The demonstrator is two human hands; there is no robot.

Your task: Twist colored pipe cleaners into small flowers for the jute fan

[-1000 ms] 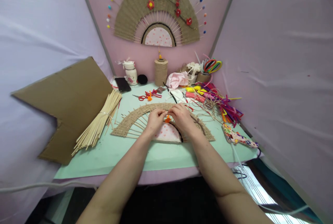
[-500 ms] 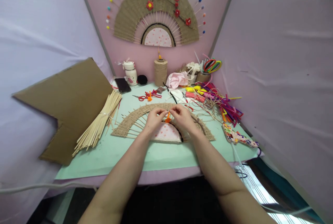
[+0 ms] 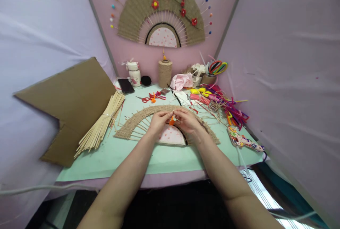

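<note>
My left hand (image 3: 159,122) and my right hand (image 3: 187,119) meet above a woven twine fan (image 3: 130,127) lying on the table. Between their pinched fingertips is an orange pipe cleaner (image 3: 171,120), its lower part bent into a small shape that hangs below the fingers. Its upper end is hidden by my fingertips. Under my hands lies the fan's half-round base of pink dotted cloth (image 3: 172,136), edged in black. Thin sticks run outward from that base through the woven band.
Left are a bundle of bamboo sticks (image 3: 102,124) and a cardboard sheet (image 3: 71,108). Behind lie red scissors (image 3: 145,99), another orange piece (image 3: 153,98) and a twine spool (image 3: 165,73). Right are coloured pipe cleaners (image 3: 233,112) and a cloth-covered glue gun (image 3: 243,140). A finished fan (image 3: 127,20) hangs ahead.
Both hands stay at the orange pipe cleaner with small finger shifts; the right hand's fingers have spread a little. The whole view has shifted slightly.
</note>
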